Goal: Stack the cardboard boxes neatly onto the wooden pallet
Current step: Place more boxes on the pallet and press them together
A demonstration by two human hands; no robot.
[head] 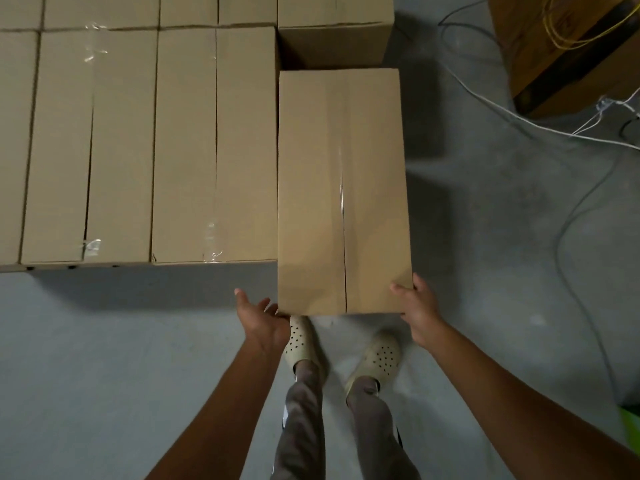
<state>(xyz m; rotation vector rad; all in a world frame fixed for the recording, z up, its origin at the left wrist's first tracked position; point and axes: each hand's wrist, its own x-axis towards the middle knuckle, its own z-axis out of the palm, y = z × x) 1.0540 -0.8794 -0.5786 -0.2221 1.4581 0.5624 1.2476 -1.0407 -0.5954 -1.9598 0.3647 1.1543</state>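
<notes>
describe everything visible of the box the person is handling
The long brown cardboard box is closed, top flaps meeting at a clear-taped centre seam. It lies level beside the right end of a row of matching cardboard boxes, jutting past their front edge. The left hand touches its near left corner; the right hand grips the near right.

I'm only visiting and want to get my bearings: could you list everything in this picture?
held box: one, brown, right end of the stack, near end sticking out past the row
stacked boxes: several, brown, taped, side by side at left and behind
large carton: one, brown with a dark band, top right
cables: several, white and grey, on the floor at right
floor: grey
green object: one, right edge, cut off
shoes: two, cream, perforated, below the held box
left hand: fingers straight at the box's near left corner
right hand: grips the near right corner
</notes>
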